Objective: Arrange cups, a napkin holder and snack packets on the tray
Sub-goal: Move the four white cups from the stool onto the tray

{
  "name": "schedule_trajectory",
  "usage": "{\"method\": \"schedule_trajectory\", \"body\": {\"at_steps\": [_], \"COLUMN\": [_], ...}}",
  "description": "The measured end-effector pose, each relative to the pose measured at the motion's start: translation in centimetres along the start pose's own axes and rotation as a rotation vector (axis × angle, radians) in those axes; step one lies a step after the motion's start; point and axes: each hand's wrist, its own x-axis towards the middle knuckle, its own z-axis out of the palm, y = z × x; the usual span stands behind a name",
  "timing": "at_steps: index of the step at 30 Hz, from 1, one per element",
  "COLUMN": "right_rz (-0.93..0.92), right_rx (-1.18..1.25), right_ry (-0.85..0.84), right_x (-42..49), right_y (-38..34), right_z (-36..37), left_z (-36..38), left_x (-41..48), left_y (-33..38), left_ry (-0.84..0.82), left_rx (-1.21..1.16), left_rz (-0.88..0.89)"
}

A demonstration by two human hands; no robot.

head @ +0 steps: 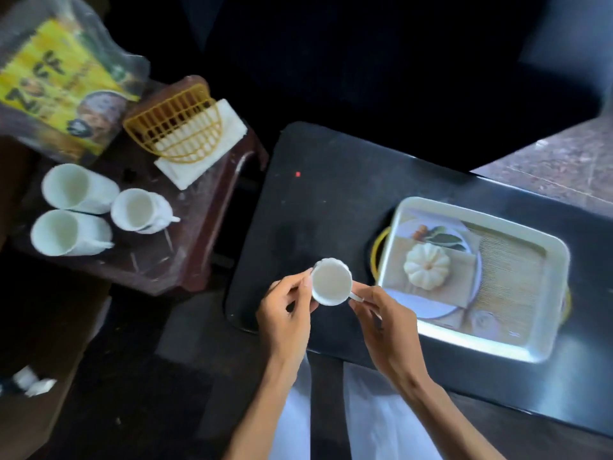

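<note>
we see one white cup point(331, 282) held upright between both hands over the black desk point(315, 194), near the tray's left end but apart from it; the left hand point(285, 313) has its fingers point(306, 282) curled, thumb and fingertips pinching the cup's left side by the rim; the right hand point(384, 323) pinches the small handle on the cup's right side, its other fingers folded in; the cup's mouth faces us and shows only its pale inside; the tray point(550, 327), pale-rimmed and rectangular, lies flat on the black desk to the right, its floor bearing a printed picture of a white pumpkin on a plate and mat, with a yellow handle point(374, 257) showing at its left end; on the brown side desk point(199, 254) to the left stand three more white cups point(71, 189), close together, two at the far left and one with a handle just beside them, all showing white insides; behind them the yellow napkin holder point(179, 124) stands with white napkins point(229, 124) slotted in it; at the far left corner a yellow snack packet point(56, 84) sits inside a clear plastic bag, its print too blurred for us to read.
</note>
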Motion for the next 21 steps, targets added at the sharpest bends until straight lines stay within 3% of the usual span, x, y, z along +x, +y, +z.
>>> {"method": "schedule_trajectory", "body": {"at_steps": [8, 21], "right_rz": [0.135, 0.080], "right_rx": [-0.058, -0.046], "right_ry": [0.160, 0.124], "right_x": [-0.9, -0.2], "right_y": [7.2, 12.1], "right_z": [-7.5, -8.6], "left_z": [10.4, 13.5], "left_x": [-2.0, -1.9], "left_y": [-1.8, -5.7], "left_ry": [-0.167, -0.118], "left_rx": [-0.007, 0.169], "left_rz": [-0.207, -0.284]}}
